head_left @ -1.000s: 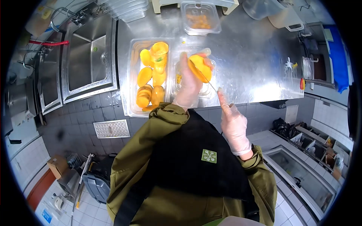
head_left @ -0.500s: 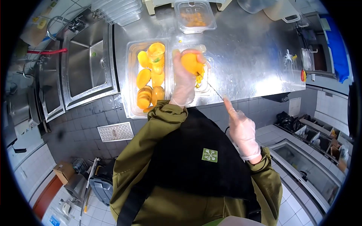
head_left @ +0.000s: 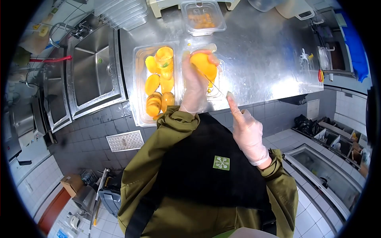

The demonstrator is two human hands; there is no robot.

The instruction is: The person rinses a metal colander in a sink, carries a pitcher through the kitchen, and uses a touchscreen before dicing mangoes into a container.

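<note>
My left hand (head_left: pixel 195 85), in a clear glove, is closed round a peeled orange-yellow mango (head_left: pixel 205 65). A thin knife (head_left: pixel 214 85) lies with its blade against the near side of the fruit. My gloved right hand (head_left: pixel 247 130) grips the knife's handle, index finger stretched along it. Below the mango is a clear plastic container (head_left: pixel 217 93) with small yellow pieces, partly covered by my left hand. Just left of that hand, a clear tray (head_left: pixel 139 75) holds several peeled mangoes (head_left: pixel 152 84) and a yellow-filled cup (head_left: pixel 164 56).
A lidded clear container (head_left: pixel 203 27) with orange pieces stands at the back of the steel counter (head_left: pixel 262 51). Stacked clear containers (head_left: pixel 123 12) are at back left, beside a steel sink (head_left: pixel 91 75). A white jug (head_left: pixel 295 10) stands at back right.
The knife blade has moved up and left across the mango, and my right hand has followed it. The mango has turned slightly in my left hand.
</note>
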